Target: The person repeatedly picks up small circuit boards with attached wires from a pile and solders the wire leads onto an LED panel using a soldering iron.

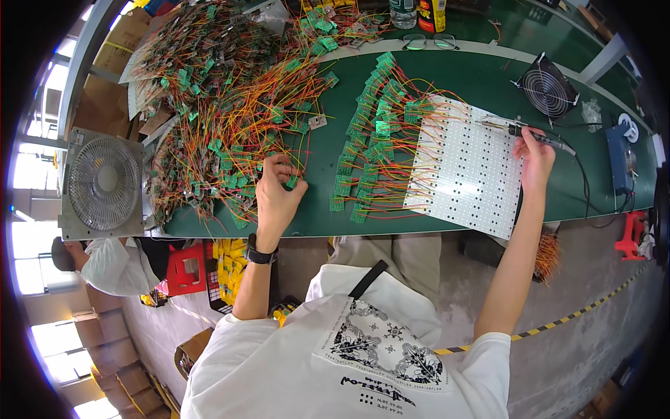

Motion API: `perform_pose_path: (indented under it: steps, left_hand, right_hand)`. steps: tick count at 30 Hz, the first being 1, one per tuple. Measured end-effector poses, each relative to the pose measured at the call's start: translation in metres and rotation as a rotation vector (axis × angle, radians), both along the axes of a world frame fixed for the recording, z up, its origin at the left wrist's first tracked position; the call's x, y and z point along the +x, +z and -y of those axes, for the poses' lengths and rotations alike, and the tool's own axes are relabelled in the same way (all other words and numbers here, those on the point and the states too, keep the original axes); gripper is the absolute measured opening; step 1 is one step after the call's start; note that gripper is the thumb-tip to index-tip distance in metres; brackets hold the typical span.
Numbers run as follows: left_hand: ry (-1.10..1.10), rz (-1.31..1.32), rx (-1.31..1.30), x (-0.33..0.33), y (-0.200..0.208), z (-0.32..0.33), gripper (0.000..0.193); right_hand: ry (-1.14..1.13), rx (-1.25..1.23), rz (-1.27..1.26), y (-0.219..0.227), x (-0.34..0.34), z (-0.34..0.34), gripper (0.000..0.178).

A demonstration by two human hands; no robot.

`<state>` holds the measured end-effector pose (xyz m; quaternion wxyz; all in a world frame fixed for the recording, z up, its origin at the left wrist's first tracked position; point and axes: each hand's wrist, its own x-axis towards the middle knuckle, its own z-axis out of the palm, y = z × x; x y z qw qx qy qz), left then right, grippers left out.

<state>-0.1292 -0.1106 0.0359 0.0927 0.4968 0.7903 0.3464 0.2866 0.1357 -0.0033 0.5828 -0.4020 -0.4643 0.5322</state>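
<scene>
My left hand (277, 201) is at the near edge of a big tangled heap of wired boards (209, 91). Its thumb and fingers pinch a small green circuit board (292, 181) with red and yellow wires. My right hand (534, 160) grips a soldering iron (551, 141), whose tip points left over the upper right part of a white perforated panel (467, 167). Red and yellow wires run from the panel's left side to rows of green circuit boards (363, 153) lying on the green table.
A metal-framed fan (105, 180) stands at the left and a black fan (548, 89) at the back right. Past it are a blue box (619, 159) and a solder spool (628, 128). Glasses (430, 42), a bottle (403, 12) and a yellow can (431, 15) stand behind. A person (115, 265) sits at left.
</scene>
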Motion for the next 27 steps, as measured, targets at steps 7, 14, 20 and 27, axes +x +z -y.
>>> perform_pose_path:
  steps: [7,14,20,27]
  left_hand:
    - [-0.038,0.269,0.022,-0.011,-0.001,0.009,0.037]
    - [-0.073,0.546,0.124,-0.008,0.002,0.009,0.024]
    - [-0.216,0.698,0.106,0.015,0.015,-0.028,0.017]
    - [-0.589,0.786,0.116,0.081,0.035,-0.108,0.015]
  right_hand:
    - [-0.007,0.014,-0.003,-0.002,0.001,-0.001,0.017]
    - [-0.001,0.003,0.002,-0.001,0.001,0.0,0.018]
    - [-0.008,-0.001,0.025,-0.003,0.004,-0.002,0.02]
    - [-0.024,-0.008,0.037,0.002,0.0,0.001,0.02]
